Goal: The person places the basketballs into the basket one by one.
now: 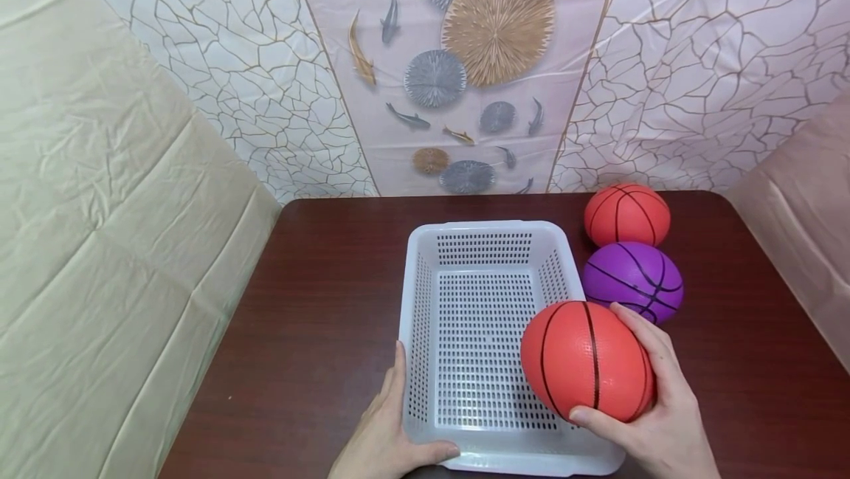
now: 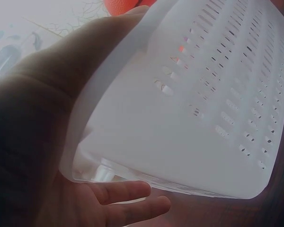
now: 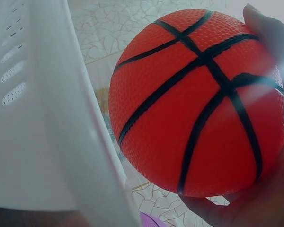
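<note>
A red toy basketball with black lines is in my right hand, thumb in front and fingers on its far right side. The ball is over the right front part of a white perforated plastic basket. In the right wrist view the red ball appears beside the basket's rim. My left hand holds the basket at its front left corner, thumb over the front rim and fingers along the outer left side. The left wrist view shows the fingers under the basket's rim.
Right of the basket, a purple toy basketball rests on the dark reddish-brown table. Behind it lies another red ball. A patterned cloth hangs at the back, with pale cloth along the left side.
</note>
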Motion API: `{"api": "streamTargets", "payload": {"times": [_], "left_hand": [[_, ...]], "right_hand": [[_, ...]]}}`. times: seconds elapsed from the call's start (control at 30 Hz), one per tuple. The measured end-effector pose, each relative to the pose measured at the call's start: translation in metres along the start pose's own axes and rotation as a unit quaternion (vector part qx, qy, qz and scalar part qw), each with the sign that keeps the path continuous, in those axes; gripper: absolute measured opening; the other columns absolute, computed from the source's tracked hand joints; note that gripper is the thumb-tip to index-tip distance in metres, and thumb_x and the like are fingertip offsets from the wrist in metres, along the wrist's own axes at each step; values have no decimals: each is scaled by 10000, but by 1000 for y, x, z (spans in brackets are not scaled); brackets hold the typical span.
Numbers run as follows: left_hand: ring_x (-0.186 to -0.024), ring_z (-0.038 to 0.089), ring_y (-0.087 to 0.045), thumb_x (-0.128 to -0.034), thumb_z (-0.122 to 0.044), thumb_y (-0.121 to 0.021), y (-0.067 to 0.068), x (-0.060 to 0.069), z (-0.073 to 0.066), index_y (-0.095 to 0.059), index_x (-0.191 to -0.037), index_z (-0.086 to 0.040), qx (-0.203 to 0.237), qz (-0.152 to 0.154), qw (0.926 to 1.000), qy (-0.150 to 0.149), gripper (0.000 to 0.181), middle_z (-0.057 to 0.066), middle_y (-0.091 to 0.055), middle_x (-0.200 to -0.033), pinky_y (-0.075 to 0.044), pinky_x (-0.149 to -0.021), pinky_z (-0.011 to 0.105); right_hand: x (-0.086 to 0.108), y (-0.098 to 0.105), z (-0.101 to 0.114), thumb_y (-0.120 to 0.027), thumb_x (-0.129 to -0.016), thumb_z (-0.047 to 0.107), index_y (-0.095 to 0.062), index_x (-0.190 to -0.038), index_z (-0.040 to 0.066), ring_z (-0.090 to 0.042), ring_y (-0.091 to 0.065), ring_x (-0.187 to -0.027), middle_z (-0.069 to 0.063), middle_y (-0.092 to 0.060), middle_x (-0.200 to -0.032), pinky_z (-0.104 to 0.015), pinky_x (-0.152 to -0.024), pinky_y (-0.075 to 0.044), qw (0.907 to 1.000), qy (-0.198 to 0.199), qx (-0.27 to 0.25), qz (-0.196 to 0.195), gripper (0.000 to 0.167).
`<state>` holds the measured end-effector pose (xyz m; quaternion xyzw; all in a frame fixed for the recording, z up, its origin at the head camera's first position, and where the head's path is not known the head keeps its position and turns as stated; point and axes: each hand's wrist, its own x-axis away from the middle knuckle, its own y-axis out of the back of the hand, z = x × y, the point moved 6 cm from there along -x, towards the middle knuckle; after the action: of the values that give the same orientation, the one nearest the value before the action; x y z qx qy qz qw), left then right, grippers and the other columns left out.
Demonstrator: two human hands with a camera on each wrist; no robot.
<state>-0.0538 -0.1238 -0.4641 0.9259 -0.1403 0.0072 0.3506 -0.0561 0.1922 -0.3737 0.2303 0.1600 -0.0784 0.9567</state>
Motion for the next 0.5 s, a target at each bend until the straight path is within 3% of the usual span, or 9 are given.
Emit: {"api": "streamTargets", "payload": {"times": [0.13,0.3,0.5], "left_hand": [[-1208,190,-473,-604,-740,-757,0,0,1,172,-1532,-308,39,19,10000,20,1382,-3,-268,-1547,-446,-951,490],[-1195,197,-478,-605,-730,-765,-1,0,2,181,-1526,-326,70,58,9999,100,1381,-1,-261,-1545,-450,-939,495],[-1186,186,-481,-604,-733,-763,0,0,2,169,-1533,-313,84,61,9999,85,1381,-5,-263,-1543,-454,-941,474]], "right_hand": [[0,0,-1,-981,-400,-3,-364,-1501,108,-122,-430,-1214,9,-400,-1452,-108,-881,-422,9993,-324,113,115,1267],[1,-2,0,-980,-418,6,-359,-1503,113,-118,-430,-1206,15,-391,-1453,-116,-872,-434,9991,-367,129,185,1255],[2,-6,1,-982,-384,-1,-376,-1484,50,-137,-428,-1226,-84,-387,-1462,-108,-884,-419,9994,253,-86,207,1257]]}}
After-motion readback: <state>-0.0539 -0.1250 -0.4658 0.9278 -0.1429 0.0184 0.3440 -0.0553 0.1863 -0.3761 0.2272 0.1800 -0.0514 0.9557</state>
